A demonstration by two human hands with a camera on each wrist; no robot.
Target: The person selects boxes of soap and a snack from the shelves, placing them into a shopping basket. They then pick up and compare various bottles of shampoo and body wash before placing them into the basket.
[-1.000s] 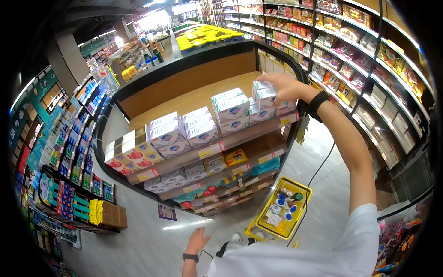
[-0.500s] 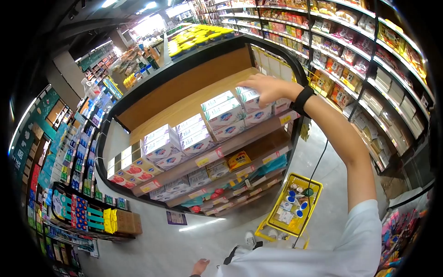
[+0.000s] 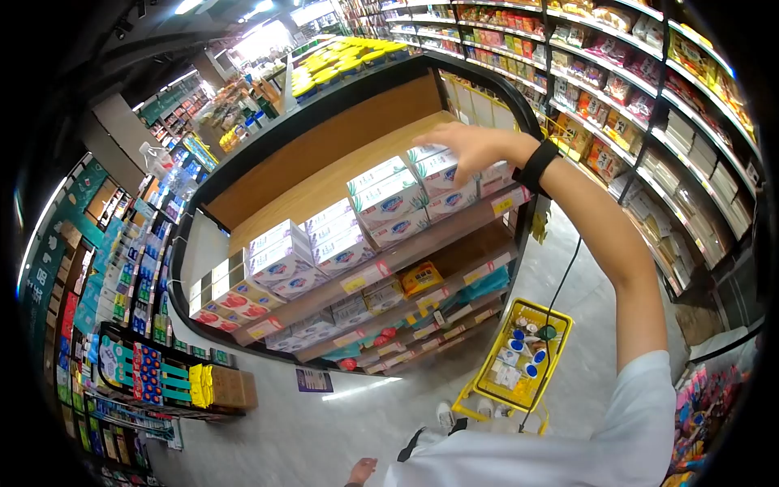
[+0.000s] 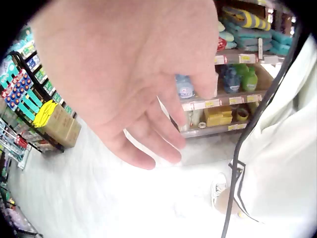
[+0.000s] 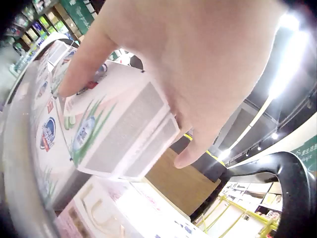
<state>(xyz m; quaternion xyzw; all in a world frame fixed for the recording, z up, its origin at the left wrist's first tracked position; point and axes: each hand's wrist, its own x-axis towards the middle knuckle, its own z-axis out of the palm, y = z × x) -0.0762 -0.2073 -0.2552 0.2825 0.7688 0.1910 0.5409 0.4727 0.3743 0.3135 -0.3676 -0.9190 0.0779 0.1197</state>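
My right hand (image 3: 479, 152) grips a white soap box (image 5: 121, 111) with green aloe leaves printed on it. The thumb lies along the front face, and the fingers reach over to the back. This box sits on top of another in a stack, right beside a matching aloe stack (image 3: 388, 195) on the top shelf. A pinkish box (image 5: 94, 213) stands on the near side of the held one. Low at the bottom of the head view hangs my left hand (image 3: 363, 471). Its fingers (image 4: 158, 139) are loosely extended above the floor, holding nothing.
Lavender-print soap boxes (image 3: 337, 235) and red-and-gold boxes (image 3: 231, 296) line the shelf to the left. A black rim (image 3: 324, 101) frames the display. A yellow basket (image 3: 560, 325) of goods stands on the floor at right, with a dark cable (image 3: 565, 272) across it.
The right hand and its soap box have shifted left, against the neighbouring aloe stack, then stayed nearly still. The left hand has dropped lower in the view, and the head view has turned slightly.
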